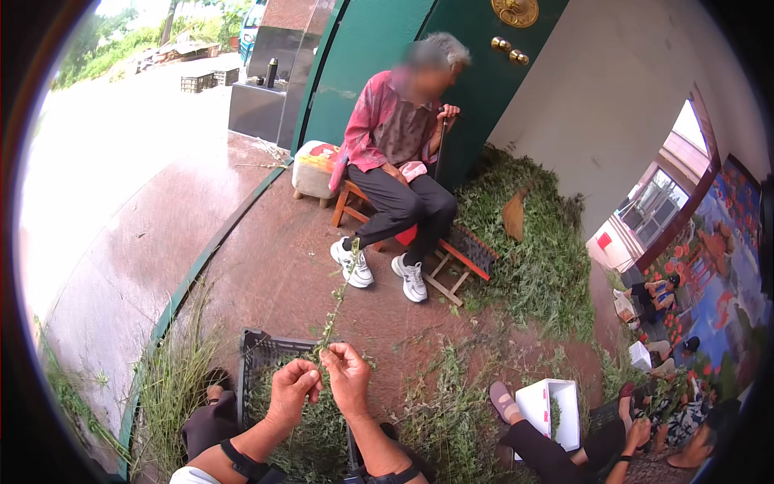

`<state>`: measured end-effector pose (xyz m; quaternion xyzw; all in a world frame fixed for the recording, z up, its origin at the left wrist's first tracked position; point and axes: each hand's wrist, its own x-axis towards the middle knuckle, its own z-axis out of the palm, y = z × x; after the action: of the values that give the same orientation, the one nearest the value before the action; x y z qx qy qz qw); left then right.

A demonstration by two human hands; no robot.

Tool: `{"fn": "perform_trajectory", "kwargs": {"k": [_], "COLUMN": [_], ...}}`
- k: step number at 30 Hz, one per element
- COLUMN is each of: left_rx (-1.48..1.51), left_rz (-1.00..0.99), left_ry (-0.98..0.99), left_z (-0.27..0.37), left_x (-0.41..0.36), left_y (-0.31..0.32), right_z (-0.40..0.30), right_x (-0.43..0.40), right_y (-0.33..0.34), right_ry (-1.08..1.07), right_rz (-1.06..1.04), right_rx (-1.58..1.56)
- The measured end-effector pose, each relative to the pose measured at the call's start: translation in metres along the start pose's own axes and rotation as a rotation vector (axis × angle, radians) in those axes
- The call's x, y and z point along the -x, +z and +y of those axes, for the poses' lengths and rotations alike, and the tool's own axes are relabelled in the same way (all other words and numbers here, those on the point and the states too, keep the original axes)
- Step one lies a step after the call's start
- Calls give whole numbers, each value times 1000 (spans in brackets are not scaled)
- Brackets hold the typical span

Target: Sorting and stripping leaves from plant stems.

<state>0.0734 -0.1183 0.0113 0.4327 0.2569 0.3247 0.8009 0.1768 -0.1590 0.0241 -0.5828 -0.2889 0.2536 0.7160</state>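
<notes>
My right hand [347, 376] pinches a thin leafy plant stem [336, 305] between thumb and forefinger. The stem points up and away from me, with small leaves along it. Just to the left, my left hand [290, 387] has its thumb and fingertips closed at the stem's lower end; the exact contact is partly hidden. Beneath both hands stands a black plastic crate [249, 363] holding loose green leafy sprigs [308, 432]. My forearms cover part of the crate.
Bare-looking long stalks [175, 375] lie left of the crate, leafy cuttings [450, 405] to its right. A seated person [399, 139] holds a cane ahead, beside a low stool [459, 260] and a large plant heap [544, 254]. Co-workers sit at right near a white foam box [565, 417].
</notes>
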Motion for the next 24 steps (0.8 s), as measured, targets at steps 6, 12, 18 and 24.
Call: {"fn": "perform_trajectory", "kwargs": {"k": [6,12,18,24], "left_rx": [19,40,32,146], "left_rz": [40,79,177,195], "left_ry": [-17,-14,2,90], "left_z": [-2,-6,-4,4], "left_x": [3,3,-6,-11], "left_y": [3,-1,-5,-11], "right_z": [-3,-7,-4,7], "right_x": [1,0,9,8], "right_y": [-5,-2,5,-3], "right_ry": [-138,-483,-531,-420], "right_rz": [-10,-43,-160,-186], "right_rx": [318,772,915,828]}}
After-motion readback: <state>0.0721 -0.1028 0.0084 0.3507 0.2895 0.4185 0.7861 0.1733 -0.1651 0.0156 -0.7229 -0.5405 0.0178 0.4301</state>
